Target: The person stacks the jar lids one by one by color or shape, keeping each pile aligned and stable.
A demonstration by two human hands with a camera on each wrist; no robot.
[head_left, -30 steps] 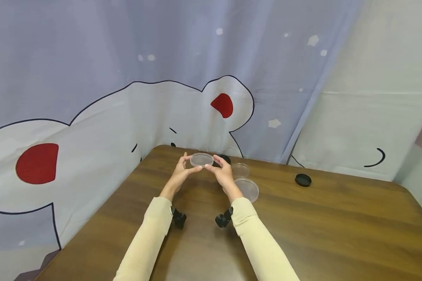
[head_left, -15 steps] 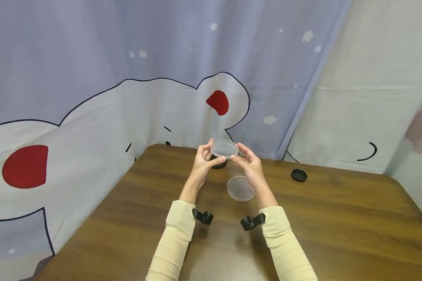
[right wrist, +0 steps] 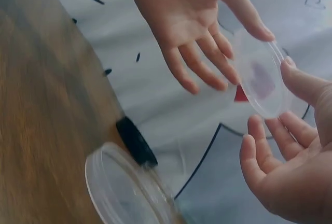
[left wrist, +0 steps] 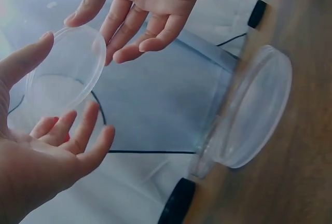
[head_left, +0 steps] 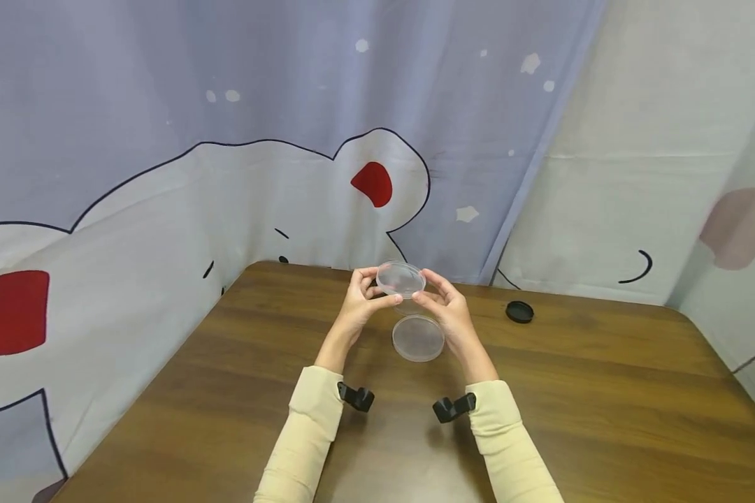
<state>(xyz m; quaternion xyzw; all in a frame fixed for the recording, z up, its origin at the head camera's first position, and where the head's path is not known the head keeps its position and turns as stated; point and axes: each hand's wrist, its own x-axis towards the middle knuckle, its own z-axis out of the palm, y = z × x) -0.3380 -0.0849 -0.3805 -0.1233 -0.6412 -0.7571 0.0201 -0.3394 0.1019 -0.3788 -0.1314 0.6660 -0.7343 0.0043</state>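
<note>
While your left hand (head_left: 354,305) and right hand (head_left: 451,307) are both up over the brown wood-grain surface (head_left: 610,398), one clear, round, shallow plastic dish (head_left: 401,278) sits between them, raised off it. Both grips are grasping that dish by the rim: your left has its left side, your right its right side. Thumb tips are on the near edge, close to each other; index fingers take the rim farther round. Remaining fingers look loosely bent and clear of the rim in the wrist views. Rim shows a double line; can't tell if that's one piece or two nested. Exact tilt, can't call it either.

Below and nearer you, a larger-looking clear round plastic dish (head_left: 418,338) lies on the surface, between your forearms' lines. Just beyond it is another clear round plastic dish (left wrist: 204,154), mostly hidden behind your hands from the head camera; can't tell if the two touch. Near that one, toward the back edge, a black round shallow piece (right wrist: 136,141). Well off to your right, a black round shallow dish (head_left: 519,311) lies on its own near the back.

You've got cream sleeves (head_left: 314,419) and a black wrist camera (head_left: 356,398) on each arm. Printed cloth backdrop (head_left: 289,84) hangs behind the surface.
</note>
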